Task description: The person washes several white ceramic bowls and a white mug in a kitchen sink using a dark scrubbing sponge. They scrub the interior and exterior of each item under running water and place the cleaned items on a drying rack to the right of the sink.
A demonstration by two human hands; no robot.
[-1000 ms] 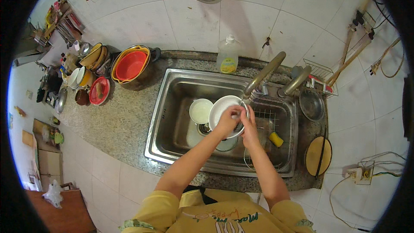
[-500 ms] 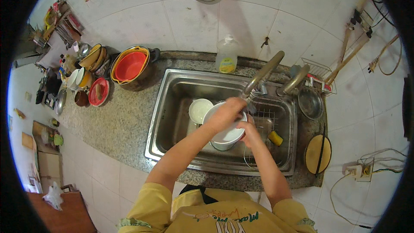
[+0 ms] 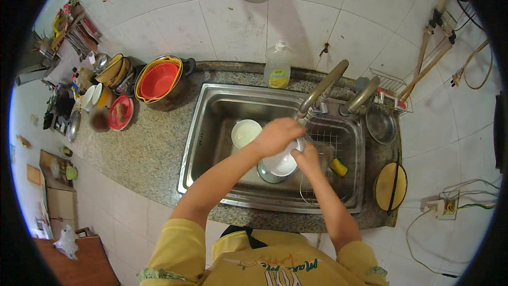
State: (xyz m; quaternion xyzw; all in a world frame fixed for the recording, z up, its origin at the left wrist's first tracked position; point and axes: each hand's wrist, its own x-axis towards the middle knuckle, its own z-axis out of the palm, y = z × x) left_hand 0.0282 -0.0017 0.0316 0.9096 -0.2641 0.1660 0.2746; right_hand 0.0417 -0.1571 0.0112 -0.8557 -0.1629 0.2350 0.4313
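Head | right hand [image 3: 308, 159]: grip pinched on tilted white bowl [image 3: 281, 164], apparently steadying it over sink [image 3: 210, 127] | left hand [image 3: 282, 133]: across bowl's far side, grip hidden, cannot tell

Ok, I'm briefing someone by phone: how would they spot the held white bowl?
Find the steel sink. Above its larger, left basin, the right hand grips a white bowl, partly hidden by the left hand. Unlike the second white bowl, resting to its left, this one is held up.

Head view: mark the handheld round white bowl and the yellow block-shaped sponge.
Handheld round white bowl [image 3: 282, 164], head view: its uncovered lower part.
Yellow block-shaped sponge [image 3: 338, 167], head view: middle of its yellow face.
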